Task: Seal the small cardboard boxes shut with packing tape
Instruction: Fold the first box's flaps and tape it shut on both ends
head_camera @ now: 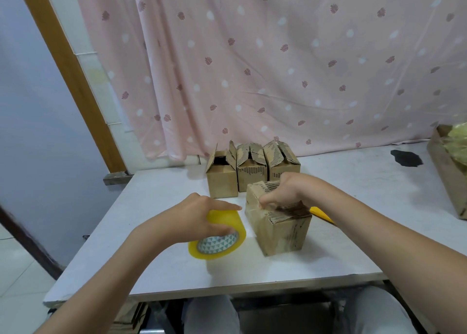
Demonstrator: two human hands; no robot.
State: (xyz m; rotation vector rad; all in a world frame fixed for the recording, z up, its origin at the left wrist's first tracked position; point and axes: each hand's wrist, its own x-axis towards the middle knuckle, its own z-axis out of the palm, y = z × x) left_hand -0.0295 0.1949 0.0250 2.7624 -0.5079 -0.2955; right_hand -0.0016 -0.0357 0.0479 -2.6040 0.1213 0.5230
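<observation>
Left hand (199, 216) gripping yellow tape roll (218, 235), fingers curled over its top, roll lying just left of near box (278, 222) at table (156, 199) centre. Right hand (283, 194) pressing box flaps down (fingertips curled at edge). Three open boxes (250, 172) standing behind.

Both bare forearms reach forward over the near edge of the desk (161, 280), the left from the lower left, the right from the lower right. The left hand (199, 215) lies palm down, its fingers and thumb curled round a yellow tape roll (222, 242), the index finger stretched out along the top. The right hand (283, 192) is farther in, its wrist bent, knuckles up and fingers curled down, pressing on the closed top flaps of a cardboard box (280, 230).
</observation>
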